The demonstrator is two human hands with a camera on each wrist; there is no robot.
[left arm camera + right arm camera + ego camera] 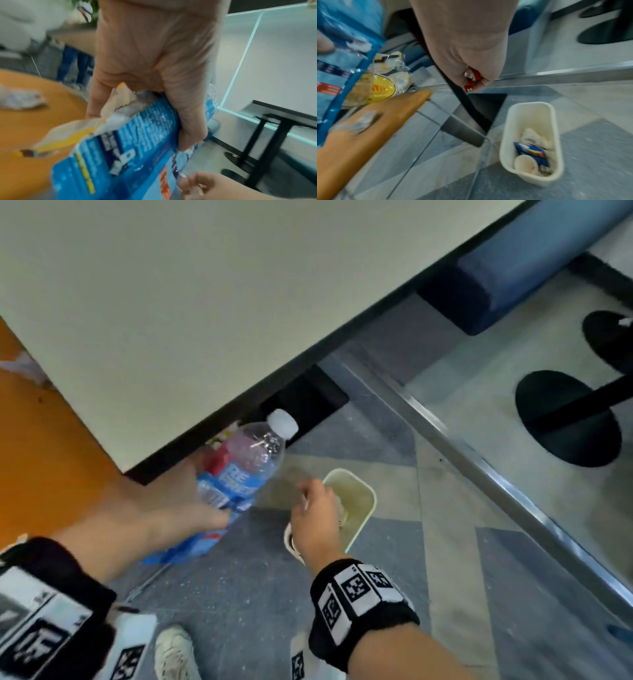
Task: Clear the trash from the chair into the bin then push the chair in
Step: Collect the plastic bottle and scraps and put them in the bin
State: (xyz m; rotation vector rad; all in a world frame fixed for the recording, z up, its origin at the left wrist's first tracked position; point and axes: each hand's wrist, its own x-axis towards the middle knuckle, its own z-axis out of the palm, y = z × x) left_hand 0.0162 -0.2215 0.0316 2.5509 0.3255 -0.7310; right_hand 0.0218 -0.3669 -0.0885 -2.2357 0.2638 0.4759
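Observation:
My left hand (205, 505) grips a clear plastic bottle (255, 460) with a white cap and blue label, together with a torn blue wrapper (130, 146) and a yellow snack bag (380, 88). It holds them in the air between the orange chair seat (44, 460) and the bin. A crumpled clear wrapper (20, 100) lies on the seat. My right hand (313, 508) hovers over the cream bin (363, 491) and pinches a small red wrapper (471, 79). In the right wrist view the bin (530, 106) holds a blue packet, a round lid and tissue.
A white tabletop (171, 302) with a black edge overhangs the chair's far side. Beyond the bin runs a metal floor rail (479, 474) under a glass partition. Black table bases (565, 419) and a blue bench (513, 268) lie past it. My shoe (174, 648) is near the chair.

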